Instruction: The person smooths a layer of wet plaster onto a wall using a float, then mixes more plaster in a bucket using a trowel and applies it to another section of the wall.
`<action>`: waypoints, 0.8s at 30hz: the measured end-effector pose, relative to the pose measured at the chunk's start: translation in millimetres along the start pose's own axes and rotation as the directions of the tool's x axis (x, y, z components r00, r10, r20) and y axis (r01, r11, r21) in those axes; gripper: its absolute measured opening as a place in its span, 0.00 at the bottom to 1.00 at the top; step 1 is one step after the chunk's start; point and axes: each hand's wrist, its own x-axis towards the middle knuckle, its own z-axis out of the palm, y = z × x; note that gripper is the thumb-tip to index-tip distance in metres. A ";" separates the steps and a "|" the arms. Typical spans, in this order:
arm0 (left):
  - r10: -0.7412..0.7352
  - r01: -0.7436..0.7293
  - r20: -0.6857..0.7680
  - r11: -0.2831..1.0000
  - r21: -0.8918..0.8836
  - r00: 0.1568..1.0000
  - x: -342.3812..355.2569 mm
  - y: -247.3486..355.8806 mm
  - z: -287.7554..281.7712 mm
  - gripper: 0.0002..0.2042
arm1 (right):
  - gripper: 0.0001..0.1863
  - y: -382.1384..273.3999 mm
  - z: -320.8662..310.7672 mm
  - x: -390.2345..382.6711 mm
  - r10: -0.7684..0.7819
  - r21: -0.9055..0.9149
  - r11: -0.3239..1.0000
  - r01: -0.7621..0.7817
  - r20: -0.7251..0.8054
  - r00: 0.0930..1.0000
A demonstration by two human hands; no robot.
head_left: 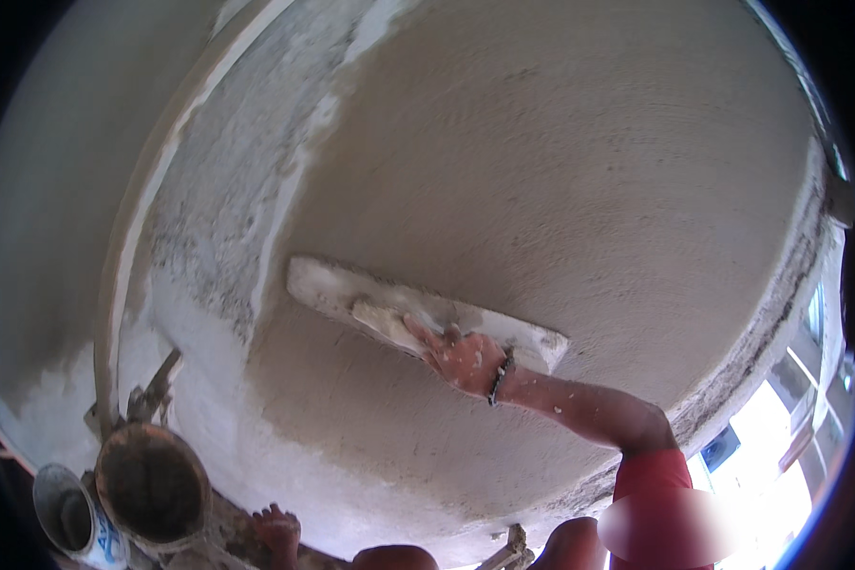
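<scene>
One long, pale float (446,312) lies against the grey-brown plastered wall (589,190) near the clock's centre, its length running from ten o'clock to four. The right hand (464,361) is closed around the float's raised handle, with a finger stretched along it toward ten o'clock, probably to steer the board and keep its face flat. The forearm comes in from four o'clock, past a dark bracelet (497,378) and a red sleeve (651,475); the bent elbow likely gives room to press and sweep. At seven o'clock the left hand (277,527) sits low, away from the float, its fingers loosely bent; whether it grips or leans on anything, I cannot tell. Toward eight o'clock, a round bucket (206,489) and a white pail (109,546) stand side by side, presumably within reach yet off the coated surface.
</scene>
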 end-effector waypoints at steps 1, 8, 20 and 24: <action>0.005 -0.007 0.103 1.000 0.020 0.995 1.1 2.5 -3.4 0.13 | 0.37 15.5 -14.5 2.3 0.048 0.009 0.999 -0.048 -0.046 0.998; 0.191 -0.200 0.063 0.961 0.191 0.980 -16.7 -15.7 -19.8 0.18 | 0.35 143.5 -128.7 -5.3 0.404 0.265 0.898 -0.350 -0.185 0.896; 0.364 -0.376 0.099 0.909 0.180 0.926 8.5 62.5 -50.2 0.18 | 0.32 381.7 -224.1 -167.3 0.588 0.108 0.605 -0.789 -0.729 0.351; 0.373 -0.394 0.141 0.902 0.176 0.917 9.9 72.9 -52.1 0.18 | 0.33 465.8 -220.0 -252.3 0.672 0.249 0.504 -0.827 -0.714 0.195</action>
